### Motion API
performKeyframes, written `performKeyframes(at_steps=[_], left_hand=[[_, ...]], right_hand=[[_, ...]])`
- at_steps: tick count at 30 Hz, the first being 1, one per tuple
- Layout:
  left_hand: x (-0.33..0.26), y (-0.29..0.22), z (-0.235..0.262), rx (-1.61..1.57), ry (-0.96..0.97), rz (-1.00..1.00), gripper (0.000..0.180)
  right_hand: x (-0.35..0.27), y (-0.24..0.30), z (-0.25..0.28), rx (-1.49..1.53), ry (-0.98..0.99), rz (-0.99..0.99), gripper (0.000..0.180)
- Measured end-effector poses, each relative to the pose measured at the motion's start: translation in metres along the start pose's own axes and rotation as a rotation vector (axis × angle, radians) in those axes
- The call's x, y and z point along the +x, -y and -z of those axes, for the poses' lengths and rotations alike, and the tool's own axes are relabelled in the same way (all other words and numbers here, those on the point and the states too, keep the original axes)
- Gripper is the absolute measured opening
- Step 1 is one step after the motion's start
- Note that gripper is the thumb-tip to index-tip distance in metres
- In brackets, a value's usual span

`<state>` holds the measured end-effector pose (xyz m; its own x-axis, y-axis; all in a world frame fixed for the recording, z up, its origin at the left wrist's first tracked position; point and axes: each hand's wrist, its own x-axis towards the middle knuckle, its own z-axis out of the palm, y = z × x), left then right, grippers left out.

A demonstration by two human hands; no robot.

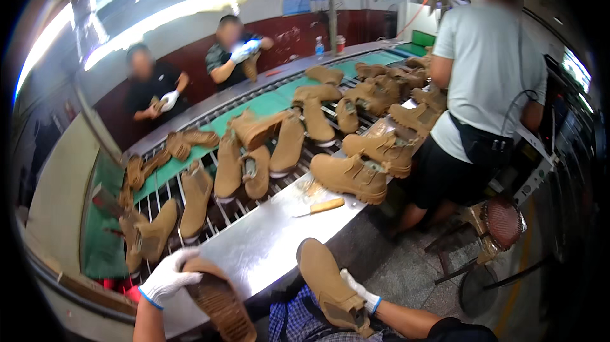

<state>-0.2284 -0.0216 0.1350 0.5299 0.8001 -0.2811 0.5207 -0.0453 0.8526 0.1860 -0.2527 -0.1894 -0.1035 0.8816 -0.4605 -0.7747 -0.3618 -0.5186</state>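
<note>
Left hand in a white knit glove with blue cuff (170,275) is closed on the upper edge of a brown, ribbed-tread shoe sole (222,301), tread side facing the wearer; can't tell if an upper is attached behind it. Right hand, same glove type (363,292), is closed round the side of a tan suede-look ankle boot (325,278), fingers mostly hidden behind it. Boot sits over the lap, toe up and away, opening toward the wearer, on or just above blue checked cloth (298,316); contact unclear. Side grip probably keeps toe and upper exposed; edge grip on the sole likely leaves the tread unobstructed. Bare silver metal bench (267,247) lies ahead of both hands. Wooden-handled knife-like tool (326,206) is on it, beyond the right hand, handle angled right, presumably parked within reach. Tan strapped boot (349,177) sits past the tool. Ahead of the left hand, more tan boots (196,201) stand or lean on a rod-slatted conveyor (166,197), likely left upright to save room
</note>
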Motion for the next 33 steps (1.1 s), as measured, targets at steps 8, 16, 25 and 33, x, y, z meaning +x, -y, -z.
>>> performKeyframes(at_steps=[8,16,25,33], left_hand=[[-0.007,-0.043,-0.110,0.153,0.038,-0.330,0.104],[0.080,0.010,-0.211,-0.563,0.347,-0.374,0.078],[0.143,0.013,-0.259,-1.141,0.732,-0.023,0.051],[0.124,0.053,-0.279,-1.243,0.631,0.072,0.045]], right_hand=[[-0.057,0.048,-0.081,0.121,0.143,-0.152,0.109],[-0.117,0.033,-0.027,0.020,0.023,-0.204,0.095],[-0.134,0.035,-0.008,-0.421,0.069,-0.033,0.084],[-0.153,0.014,-0.002,-0.410,-0.006,-0.121,0.073]])
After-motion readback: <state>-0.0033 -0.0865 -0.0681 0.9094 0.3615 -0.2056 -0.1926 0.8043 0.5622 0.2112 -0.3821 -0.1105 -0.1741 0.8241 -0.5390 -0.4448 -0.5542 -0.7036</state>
